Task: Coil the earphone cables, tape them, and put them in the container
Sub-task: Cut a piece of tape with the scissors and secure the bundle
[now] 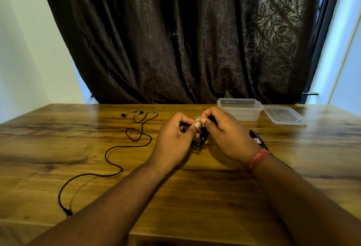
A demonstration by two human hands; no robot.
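1. Your left hand (175,138) and right hand (224,134) meet above the middle of the wooden table (195,197), fingers curled and thumbs almost touching.
2. Between them you hold a coiled black earphone cable (199,140); its loops hang below your thumbs, just above the table top.
3. Your left hand's fingers wrap round the coil from its left side, and your right hand's thumb and forefinger pinch it from the right.
4. Something pale and glossy shows at your fingertips on top of the coil; it may be tape, but it is too small to tell.
5. The clear plastic container (241,109) stands open on the table beyond your right hand, near the far edge.
6. Its lid (283,116) lies flat just to the right of the container.
7. A second earphone cable (109,156) lies loose and uncoiled on the table, well to the left of the container; its earbuds are at the far end and its plug is near the table's front edge.
8. A dark object with a small label (257,138) lies on the table in front of the container, partly hidden by your right wrist, which wears a red thread band (256,158).
9. A dark brown curtain (175,40) hangs behind the container.
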